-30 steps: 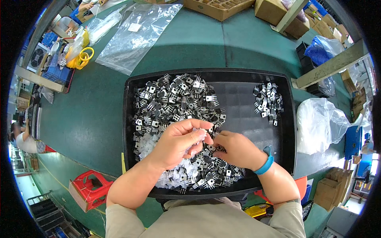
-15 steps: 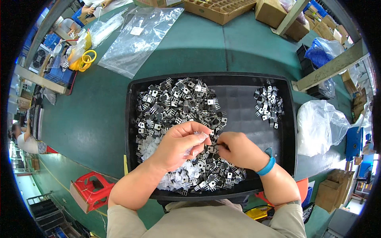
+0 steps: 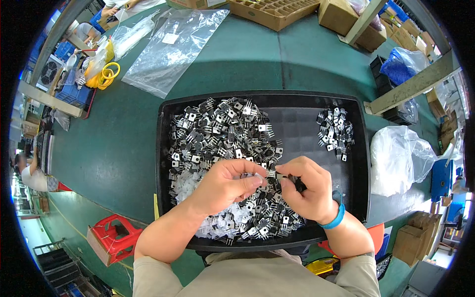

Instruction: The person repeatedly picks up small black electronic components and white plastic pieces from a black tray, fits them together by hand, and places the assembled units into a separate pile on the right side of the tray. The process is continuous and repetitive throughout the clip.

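A wide black tray (image 3: 363, 163) lies in front of me. It holds a big heap of three-legged black and silver transistors (image 3: 217, 128) on its left. Small translucent white pieces (image 3: 217, 225) are piled at the heap's near left. Over the heap, my left hand (image 3: 222, 185) is closed in a pinch, with a small translucent white piece seemingly at its fingertips. Facing it, my right hand (image 3: 311, 188) pinches a transistor, its metal legs pointing toward the left fingertips. More dark parts show inside the curled right fingers. A smaller group of transistors (image 3: 336, 131) sits at the tray's far right.
On the green table (image 3: 109, 148), a flat clear plastic bag (image 3: 173, 49) lies beyond the tray. A divided cardboard box (image 3: 274, 12) stands at the back. Right of the tray are a white plastic bag (image 3: 396, 158) and a metal post (image 3: 415, 81). A red stool (image 3: 116, 237) stands lower left.
My right hand has come up out of the heap and turned, now showing a transistor between its fingertips. My left hand has barely moved, its fingertips slightly lower.
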`<state>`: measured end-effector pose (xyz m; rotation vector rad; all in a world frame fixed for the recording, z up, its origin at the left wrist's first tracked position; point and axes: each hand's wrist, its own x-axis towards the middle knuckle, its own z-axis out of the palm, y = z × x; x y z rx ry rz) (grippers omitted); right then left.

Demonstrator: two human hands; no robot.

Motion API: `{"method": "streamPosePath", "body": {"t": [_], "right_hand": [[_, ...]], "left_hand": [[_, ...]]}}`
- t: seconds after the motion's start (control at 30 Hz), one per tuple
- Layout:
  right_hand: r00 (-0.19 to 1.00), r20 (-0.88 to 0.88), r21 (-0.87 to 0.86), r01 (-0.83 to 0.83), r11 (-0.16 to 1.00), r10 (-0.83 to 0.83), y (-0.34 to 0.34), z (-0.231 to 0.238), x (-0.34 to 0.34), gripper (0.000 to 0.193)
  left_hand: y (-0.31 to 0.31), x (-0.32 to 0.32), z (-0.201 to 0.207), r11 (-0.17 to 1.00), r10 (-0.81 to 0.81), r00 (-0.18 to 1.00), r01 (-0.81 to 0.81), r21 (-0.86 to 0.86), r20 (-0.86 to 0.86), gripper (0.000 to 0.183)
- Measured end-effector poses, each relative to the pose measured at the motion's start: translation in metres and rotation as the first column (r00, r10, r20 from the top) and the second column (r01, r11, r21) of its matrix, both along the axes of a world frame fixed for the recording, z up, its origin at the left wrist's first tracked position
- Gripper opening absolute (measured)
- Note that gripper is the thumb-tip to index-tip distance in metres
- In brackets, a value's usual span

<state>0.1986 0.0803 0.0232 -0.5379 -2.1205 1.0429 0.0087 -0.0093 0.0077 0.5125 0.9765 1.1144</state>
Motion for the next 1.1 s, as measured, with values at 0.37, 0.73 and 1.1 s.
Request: {"method": "streamPosePath", "body": {"t": [0.37,0.73,1.1], "right_hand": [[0.995,0.077,-0.025,-0.059,0.998,0.061,-0.0071,-0.0023,-0.0015,0.025],[0.990,0.140,-0.360,0.077,0.930,-0.028,-0.0063,0.0063,-0.0005,0.015],[0.984,0.173,-0.462,0.048,0.885,0.037,-0.0076,0.0044,0.0011,0.014]], "left_hand": [[-0.0014,0.0046,0.0024,0.998,-0.049,0.962,0.056,0.018,-0.267,0.017],[-0.0001,-0.0002,0.0029,0.999,-0.005,0.996,0.008,0.038,-0.090,0.010],[-0.0022,-0.0013,0.0022,0.996,-0.083,0.988,0.085,0.005,-0.134,0.010]]}}
